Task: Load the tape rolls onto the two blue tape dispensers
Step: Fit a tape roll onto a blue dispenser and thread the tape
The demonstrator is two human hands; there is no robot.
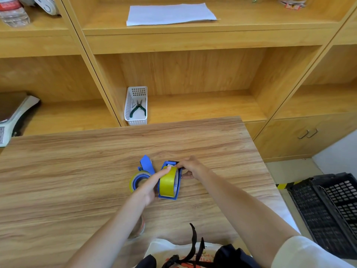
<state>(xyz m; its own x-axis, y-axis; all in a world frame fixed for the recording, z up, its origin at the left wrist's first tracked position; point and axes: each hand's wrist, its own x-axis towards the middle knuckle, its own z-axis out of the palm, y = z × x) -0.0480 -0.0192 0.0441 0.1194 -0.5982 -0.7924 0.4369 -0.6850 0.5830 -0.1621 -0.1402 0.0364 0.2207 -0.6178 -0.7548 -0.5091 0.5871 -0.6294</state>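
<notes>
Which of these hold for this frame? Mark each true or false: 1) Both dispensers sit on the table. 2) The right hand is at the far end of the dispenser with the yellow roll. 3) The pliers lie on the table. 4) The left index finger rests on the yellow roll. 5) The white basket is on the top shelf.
1) True: both dispensers, the left dispenser and the right dispenser, sit on the table.
2) True: the right hand is at its far end.
3) False: the pliers lie in the basket.
4) True: the left hand points a finger onto the yellow roll.
5) False: the basket is in the lower shelf bay, just behind the table.
</notes>
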